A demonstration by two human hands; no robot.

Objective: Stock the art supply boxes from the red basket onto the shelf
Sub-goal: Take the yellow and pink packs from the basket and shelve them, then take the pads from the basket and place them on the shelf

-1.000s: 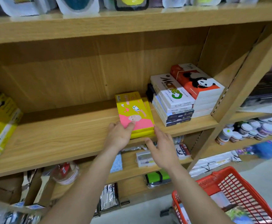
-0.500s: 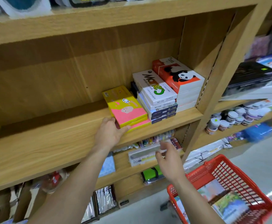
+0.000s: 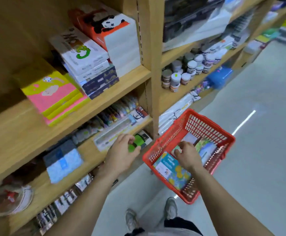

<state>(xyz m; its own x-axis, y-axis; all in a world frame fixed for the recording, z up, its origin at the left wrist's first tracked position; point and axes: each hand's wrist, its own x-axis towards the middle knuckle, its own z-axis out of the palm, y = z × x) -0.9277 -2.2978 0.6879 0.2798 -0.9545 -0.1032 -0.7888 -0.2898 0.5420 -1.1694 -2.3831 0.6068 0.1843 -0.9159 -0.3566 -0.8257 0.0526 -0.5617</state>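
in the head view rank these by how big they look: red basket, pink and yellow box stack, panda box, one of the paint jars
1. red basket
2. pink and yellow box stack and panda box: they look about alike, and they sit at different depths on the shelf, so I won't rank them.
3. paint jar, by far the smallest.

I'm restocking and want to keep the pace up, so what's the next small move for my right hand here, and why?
Probably close the right hand on the blue and yellow box and lift it out of the red basket. The hand is already inside the basket, fingers curled over the boxes, though a firm grip isn't visible yet. The left hand looks empty, and the shelf holds the yellow and pink boxes.
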